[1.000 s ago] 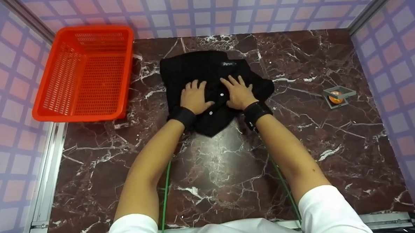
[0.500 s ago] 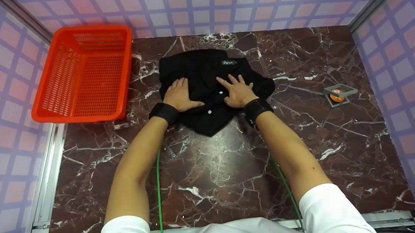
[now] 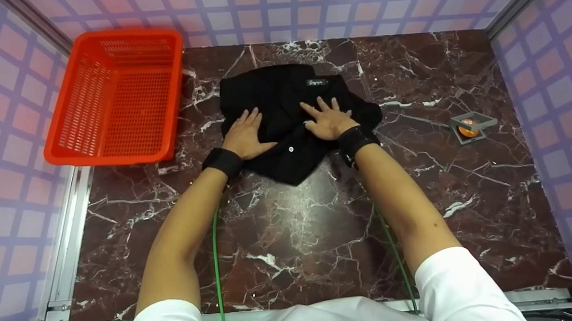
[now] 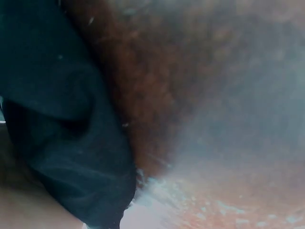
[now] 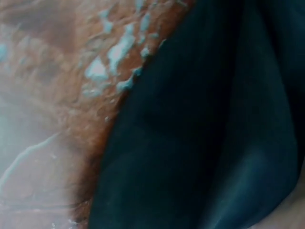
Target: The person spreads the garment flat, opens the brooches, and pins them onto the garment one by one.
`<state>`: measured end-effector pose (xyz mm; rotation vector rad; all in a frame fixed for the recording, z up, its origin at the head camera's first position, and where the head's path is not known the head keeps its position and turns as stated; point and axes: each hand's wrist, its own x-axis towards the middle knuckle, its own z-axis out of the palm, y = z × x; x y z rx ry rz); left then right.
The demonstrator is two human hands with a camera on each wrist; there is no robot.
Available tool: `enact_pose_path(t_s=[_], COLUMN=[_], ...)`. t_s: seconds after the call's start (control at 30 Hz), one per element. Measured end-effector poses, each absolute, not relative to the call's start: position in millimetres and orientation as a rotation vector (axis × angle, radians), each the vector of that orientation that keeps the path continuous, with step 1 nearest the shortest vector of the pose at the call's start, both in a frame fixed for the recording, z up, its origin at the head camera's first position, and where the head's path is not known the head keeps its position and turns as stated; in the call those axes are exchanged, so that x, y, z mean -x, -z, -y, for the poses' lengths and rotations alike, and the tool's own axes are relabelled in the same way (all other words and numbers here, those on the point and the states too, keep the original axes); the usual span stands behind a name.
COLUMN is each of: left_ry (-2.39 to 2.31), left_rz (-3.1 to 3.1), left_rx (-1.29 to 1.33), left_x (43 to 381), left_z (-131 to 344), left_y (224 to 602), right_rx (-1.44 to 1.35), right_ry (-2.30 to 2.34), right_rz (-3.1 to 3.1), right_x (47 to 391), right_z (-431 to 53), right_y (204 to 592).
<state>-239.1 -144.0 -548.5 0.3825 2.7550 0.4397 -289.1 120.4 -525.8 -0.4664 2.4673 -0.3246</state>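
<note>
A black buttoned shirt [image 3: 273, 91] lies bunched and folded on the marble-patterned table, with a small label [image 3: 317, 82] near its upper right and a white button [image 3: 291, 149] toward its lower corner. My left hand [image 3: 244, 137] rests flat on the shirt's left part, thumb pointing inward. On its right part my right hand [image 3: 330, 121] presses with fingers spread, its thumb over another button. Black cloth [image 4: 71, 124] fills the left side of the left wrist view. In the right wrist view, draped cloth [image 5: 181, 133] covers the right side; neither wrist view shows fingers.
A red plastic basket [image 3: 141, 113] stands at the back left. To the right sits a small grey frame-like box [image 3: 473, 127] with an orange round item in it. Green cords [image 3: 217, 269] run along under both arms. Patterned panels [image 3: 284, 16] enclose the table's back and sides.
My left hand has slid left across the shirt, from near the buttons to its left edge. The right hand stays nearly in place, its thumb now at the upper button.
</note>
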Motion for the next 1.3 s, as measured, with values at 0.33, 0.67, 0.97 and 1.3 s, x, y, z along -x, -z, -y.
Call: enact_pose_path(t_s=[0.33,0.67,0.97,1.3], left_ry=[-0.443,-0.391,-0.357,-0.302], left_rz=[-2.757,-2.778,-2.810,-2.877], left_rx=[-0.442,-0.480,-0.621,-0.712], left_x=[219,193,169,149], left_z=[147,142,133,124], left_y=[549,550,546,540], right_rx=[0.426,0.381,0.353,0.312], right_ry=[0.376,0.342,0.247,0.256], right_rz=[-2.453,-2.517,-2.578,-2.634], right_x=[293,295,299,301], right_z=[-125,-121,-121,-120], right_y=[524,529,533,537])
